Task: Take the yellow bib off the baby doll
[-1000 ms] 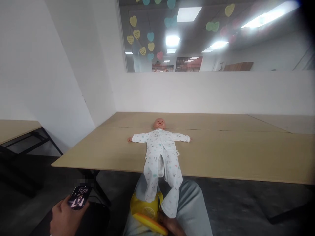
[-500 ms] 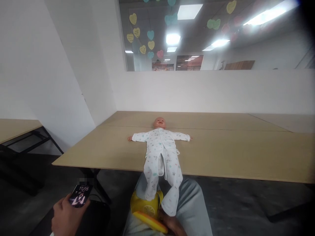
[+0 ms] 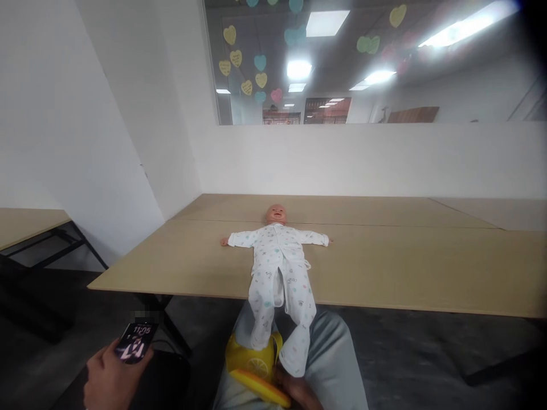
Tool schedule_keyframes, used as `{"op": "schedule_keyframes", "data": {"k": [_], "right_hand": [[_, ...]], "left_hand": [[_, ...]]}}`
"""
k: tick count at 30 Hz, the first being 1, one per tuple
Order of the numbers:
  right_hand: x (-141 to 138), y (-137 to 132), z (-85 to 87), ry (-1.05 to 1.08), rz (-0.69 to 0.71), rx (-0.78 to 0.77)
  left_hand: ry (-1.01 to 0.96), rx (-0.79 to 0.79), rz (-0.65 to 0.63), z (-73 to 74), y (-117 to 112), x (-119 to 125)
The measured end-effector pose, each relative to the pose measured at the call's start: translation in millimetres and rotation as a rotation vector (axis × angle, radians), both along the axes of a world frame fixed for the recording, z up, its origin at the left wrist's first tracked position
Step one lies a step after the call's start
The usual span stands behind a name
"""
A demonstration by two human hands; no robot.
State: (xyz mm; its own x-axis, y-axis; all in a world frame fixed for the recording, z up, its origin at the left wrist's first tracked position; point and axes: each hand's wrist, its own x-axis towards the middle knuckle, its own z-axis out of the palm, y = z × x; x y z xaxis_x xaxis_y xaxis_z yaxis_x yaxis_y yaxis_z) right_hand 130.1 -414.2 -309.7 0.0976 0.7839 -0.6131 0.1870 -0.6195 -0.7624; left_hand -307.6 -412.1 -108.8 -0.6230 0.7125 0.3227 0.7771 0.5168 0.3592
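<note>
A baby doll (image 3: 280,267) in white patterned clothes lies on its back on a light wooden table (image 3: 405,273), arms spread, with its legs hanging over the near edge above my lap. My left hand (image 3: 109,378) is low at the left and holds a phone (image 3: 135,343) with a lit screen. My right hand (image 3: 299,393) rests in my lap at the bottom edge, against a yellow lemon-print object (image 3: 255,370); only part of that hand shows, so its grip is unclear.
A white wall runs behind the table, with a window above it carrying heart-shaped stickers (image 3: 247,86). A second table (image 3: 29,222) stands at the left. Dark floor lies between the tables.
The view has shifted very slightly. My left hand with the phone has dropped a little lower and leftward. The doll has not moved.
</note>
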Motion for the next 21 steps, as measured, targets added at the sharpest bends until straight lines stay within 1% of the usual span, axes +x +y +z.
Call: {"op": "schedule_keyframes", "data": {"k": [3, 6, 9, 12, 17, 19, 21], "right_hand": [[-4, 2, 0.6, 0.000, -0.017, -0.058], [-6, 5, 1.8, 0.008, -0.032, -0.083], [-6, 3, 3.4, 0.027, -0.042, -0.070], [1, -5, 5.1, 0.056, -0.046, -0.038], [13, -20, 7.9, 0.091, -0.042, -0.005], [11, -19, 9.4, 0.087, -0.053, -0.008], [6, -13, 11.3, 0.075, -0.070, -0.017]], "left_hand": [[-0.013, -0.014, 0.005, 6.6, -1, 2], [-0.017, -0.015, 0.000, 9.0, -2, 4], [-0.016, 0.003, 0.001, 7.0, -3, 4], [-0.016, 0.007, 0.003, 6.0, -3, 3], [-0.036, -0.016, 0.000, 10.9, -3, 4], [-0.035, -0.008, 0.002, 12.4, -3, 4], [-0.026, 0.001, 0.002, 12.6, -4, 3]]}}
